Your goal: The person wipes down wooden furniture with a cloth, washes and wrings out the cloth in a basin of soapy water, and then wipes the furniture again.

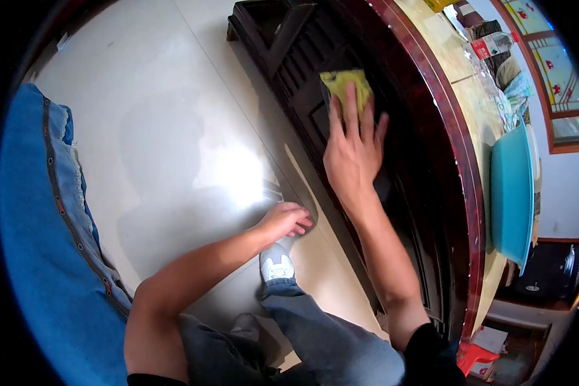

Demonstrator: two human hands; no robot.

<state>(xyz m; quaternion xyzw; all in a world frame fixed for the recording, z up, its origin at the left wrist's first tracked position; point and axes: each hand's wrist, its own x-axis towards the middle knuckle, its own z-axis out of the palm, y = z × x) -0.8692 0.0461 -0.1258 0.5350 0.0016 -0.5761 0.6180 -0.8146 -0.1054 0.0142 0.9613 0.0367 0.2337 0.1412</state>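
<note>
My right hand (354,151) presses a yellow cloth (345,83) against the dark wooden cabinet (315,109), its fingers spread over the cloth. The cloth's upper part shows beyond my fingertips; the rest lies under them. Above my shoe (277,265), my left hand (285,219) hangs with loosely bent fingers. Nothing shows in it, and it is apart from the cabinet.
A dark red edge (453,141) runs along the cabinet's top, where a turquoise basin (512,193) and a red-labelled bottle (493,45) stand. Pale floor tiles (154,77) lie to the left, beside blue fabric (45,244) with a row of eyelets.
</note>
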